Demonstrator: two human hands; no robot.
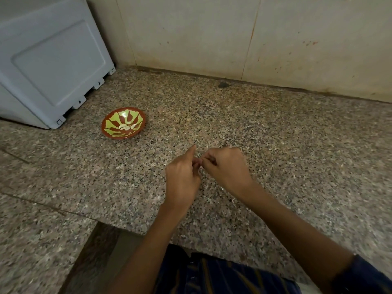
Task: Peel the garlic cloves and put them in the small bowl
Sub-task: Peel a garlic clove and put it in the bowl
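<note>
Hands meet above the middle of the speckled granite counter (275, 128), knuckles up and fingertips nearly touching. The left hand (183, 177) has its index finger pointing forward while the other fingers curl in toward the right hand (226, 166), whose fingers are bent and drawn together at the tips. Something small sits pinched between the two sets of fingertips, but it is too hidden and blurred to say whether it is a garlic clove or a bit of skin. The small bowl (123, 122), red-brown with a yellow-green petal pattern, stands on the counter well to the left and further back, apart from both hands. A few pale peeled garlic cloves (127, 126) lie inside it near the bottom. Just behind the bowl, a grey plastic appliance (51, 60) sits against the tiled wall (212, 35). A dark striped shirt (212, 276) shows at the lower edge
</note>
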